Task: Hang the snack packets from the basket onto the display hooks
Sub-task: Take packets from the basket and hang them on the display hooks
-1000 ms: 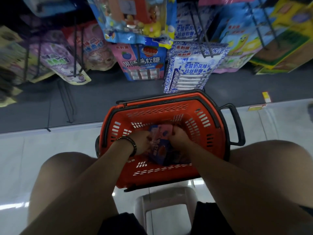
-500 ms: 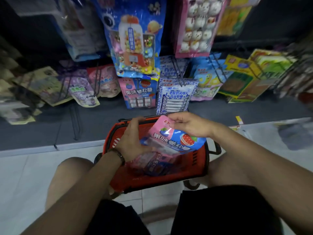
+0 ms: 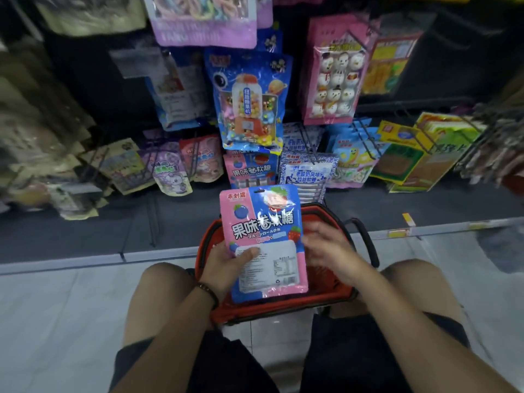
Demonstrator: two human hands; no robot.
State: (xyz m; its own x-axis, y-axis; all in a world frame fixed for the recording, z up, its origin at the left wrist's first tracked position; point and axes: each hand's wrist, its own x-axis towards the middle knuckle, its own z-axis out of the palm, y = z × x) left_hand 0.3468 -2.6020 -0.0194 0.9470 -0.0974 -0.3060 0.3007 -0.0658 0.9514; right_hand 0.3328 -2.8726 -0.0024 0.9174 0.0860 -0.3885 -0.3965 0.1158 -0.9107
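A pink and blue snack packet (image 3: 262, 222) stands upright above the red basket (image 3: 334, 290), its white label facing me. My left hand (image 3: 224, 262) grips the packet's lower left edge, thumb on the label. To the right of the packet hovers my right hand (image 3: 326, 248), blurred, fingers spread and holding nothing. Matching pink and blue packets (image 3: 251, 170) hang on a low display hook straight ahead. The packet hides most of the basket's inside.
Many other packets hang on the dark rack: a blue candy-machine bag (image 3: 249, 100), a pink snowman bag (image 3: 330, 72), blue-white packets (image 3: 307, 173), yellow-green boxes (image 3: 411, 154). Bare hooks (image 3: 153, 219) stick out at lower left. My knees flank the basket on the pale tiled floor.
Both hands lifted packets out of the basket. The packet went from my right hand to my left and now stands upright; my right hand let go. The view tilted up toward the rack.
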